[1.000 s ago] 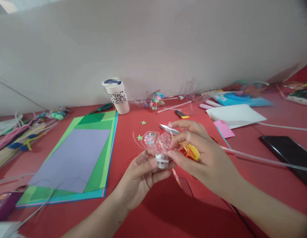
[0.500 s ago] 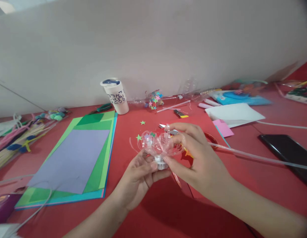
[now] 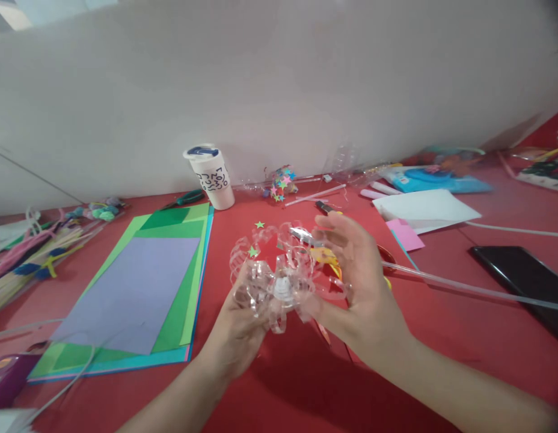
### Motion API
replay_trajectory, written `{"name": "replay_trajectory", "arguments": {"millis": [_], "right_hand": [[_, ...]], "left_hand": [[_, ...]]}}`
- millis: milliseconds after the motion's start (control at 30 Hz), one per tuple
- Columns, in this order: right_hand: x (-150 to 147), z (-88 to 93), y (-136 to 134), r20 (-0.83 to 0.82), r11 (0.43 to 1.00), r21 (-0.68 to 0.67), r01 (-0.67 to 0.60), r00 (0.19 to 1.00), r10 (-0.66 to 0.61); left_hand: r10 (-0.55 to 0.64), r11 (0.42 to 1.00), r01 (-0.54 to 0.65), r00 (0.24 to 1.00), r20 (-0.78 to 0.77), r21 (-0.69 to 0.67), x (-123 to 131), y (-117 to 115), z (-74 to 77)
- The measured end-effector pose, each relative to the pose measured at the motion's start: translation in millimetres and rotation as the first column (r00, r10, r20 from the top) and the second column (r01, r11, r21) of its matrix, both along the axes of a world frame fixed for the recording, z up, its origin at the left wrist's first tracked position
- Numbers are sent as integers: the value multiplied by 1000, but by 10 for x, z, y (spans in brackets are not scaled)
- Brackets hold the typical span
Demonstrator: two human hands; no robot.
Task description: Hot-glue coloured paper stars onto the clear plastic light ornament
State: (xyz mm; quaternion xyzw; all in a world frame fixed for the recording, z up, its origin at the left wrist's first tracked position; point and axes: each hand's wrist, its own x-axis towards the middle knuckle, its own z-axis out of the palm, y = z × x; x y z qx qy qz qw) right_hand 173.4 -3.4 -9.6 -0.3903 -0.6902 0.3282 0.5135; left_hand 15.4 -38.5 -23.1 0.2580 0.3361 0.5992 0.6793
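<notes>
A clear plastic bottle top [image 3: 283, 290], its side cut into many curled strips, is in front of me with its threaded neck turned toward me. My left hand [image 3: 240, 328] is closed round it from the left and below, some fingers hidden behind the curls. At its right edge is my right hand [image 3: 364, 294], fingers apart and curved, the thumb against the strips. Just beyond the plastic lie scissors [image 3: 326, 257] with yellow handles, partly hidden. Two green paper stars [image 3: 260, 224] are on the red sheet.
At the left lies a stack of coloured sheets, purple [image 3: 134, 288] on top. A white lidded cup [image 3: 213, 180] stands near the wall, beside pliers [image 3: 189, 197]. A star-covered ball [image 3: 282, 182] is at the back. On the right are white paper [image 3: 430, 210], a phone [image 3: 527, 282] and a clear tube [image 3: 463, 285].
The bottle top has been tipped so its neck faces me and its strips fan outward. My right hand's fingers have lifted away from the curls and spread.
</notes>
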Motion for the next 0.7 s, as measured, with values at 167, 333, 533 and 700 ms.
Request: {"name": "replay_trajectory", "arguments": {"millis": [167, 333, 533, 700], "right_hand": [[-51, -115, 16, -171, 970, -241, -40, 985, -2], [-89, -100, 36, -469, 798, -516, -310, 882, 39], [-87, -175, 41, -652, 576, -504, -643, 721, 235], [-88, -224, 46, -684, 557, -459, -692, 675, 275]], "left_hand": [[190, 977, -197, 978, -84, -85, 5, -27, 4], [227, 968, -239, 964, -140, -76, 11, -43, -13], [147, 988, -154, 965, -219, -12, -6, -55, -57], [98, 995, -102, 980, -174, -11, 31, -62, -10]]}}
